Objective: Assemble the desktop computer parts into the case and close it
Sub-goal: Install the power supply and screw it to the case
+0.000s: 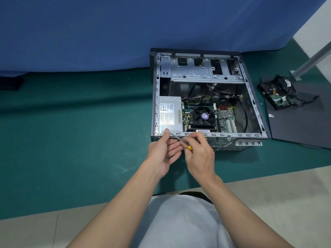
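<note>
Over on the left, bare green mat [71, 131], and then here's the left hand [164, 154], thumb tip up against the near rim of the computer case [232, 135], fingers loosely curled under a screwdriver [179, 139]; whether that grip pinches the tip, I cannot tell. The right hand [199, 153] is right beside it, grip clamped around the yellow handle, shaft angled up-left to the case's near-left corner. The case lies open on its side on the mat. In its left bay sits the grey power supply [170, 113]; next to it the black CPU fan [204, 116] sits on the green motherboard [226, 115], with black cables looping along the right wall. Across the far end there's the metal drive cage [206, 70]. Further right, apart from the case, a dark side panel [300, 126] lies flat, with a drive and tangled cables [275, 95] resting on its far end.
</note>
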### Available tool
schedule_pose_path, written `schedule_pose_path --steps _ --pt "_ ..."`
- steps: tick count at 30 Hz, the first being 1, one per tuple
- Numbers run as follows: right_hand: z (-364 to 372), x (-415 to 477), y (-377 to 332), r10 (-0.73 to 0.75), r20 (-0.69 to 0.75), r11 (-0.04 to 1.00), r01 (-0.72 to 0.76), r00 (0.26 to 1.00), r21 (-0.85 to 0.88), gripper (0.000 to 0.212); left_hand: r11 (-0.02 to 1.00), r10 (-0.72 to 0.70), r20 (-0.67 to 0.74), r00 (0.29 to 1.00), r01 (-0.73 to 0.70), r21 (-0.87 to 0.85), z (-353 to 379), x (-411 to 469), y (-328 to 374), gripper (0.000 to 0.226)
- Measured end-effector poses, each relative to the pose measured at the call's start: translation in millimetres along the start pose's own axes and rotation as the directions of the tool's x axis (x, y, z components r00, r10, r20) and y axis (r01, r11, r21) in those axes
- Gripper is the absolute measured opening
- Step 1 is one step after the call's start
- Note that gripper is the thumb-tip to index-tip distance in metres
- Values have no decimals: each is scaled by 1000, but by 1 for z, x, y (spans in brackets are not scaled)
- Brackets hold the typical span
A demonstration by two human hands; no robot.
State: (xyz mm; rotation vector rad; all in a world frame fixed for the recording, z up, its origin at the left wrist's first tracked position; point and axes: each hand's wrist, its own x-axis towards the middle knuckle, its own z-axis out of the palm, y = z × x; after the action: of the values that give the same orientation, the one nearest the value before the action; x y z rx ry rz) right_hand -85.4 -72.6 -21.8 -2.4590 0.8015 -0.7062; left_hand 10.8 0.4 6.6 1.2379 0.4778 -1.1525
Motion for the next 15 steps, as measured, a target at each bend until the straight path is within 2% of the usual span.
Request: schedule_pose_path --steps 5,12,15 --pt "3 -1 -1 -6 -35 1000 6 999 -5 25 1000 -29 37 999 29 1 -2 2 -4 50" --pt "7 0 -3 -34 -78 999 33 996 -21 15 1000 -11 61 998 13 -17 -2 5 -9 56" --pt "9 0 -4 -39 -128 999 34 991 -43 23 1000 0 73 997 2 -29 -1 6 -11 58"
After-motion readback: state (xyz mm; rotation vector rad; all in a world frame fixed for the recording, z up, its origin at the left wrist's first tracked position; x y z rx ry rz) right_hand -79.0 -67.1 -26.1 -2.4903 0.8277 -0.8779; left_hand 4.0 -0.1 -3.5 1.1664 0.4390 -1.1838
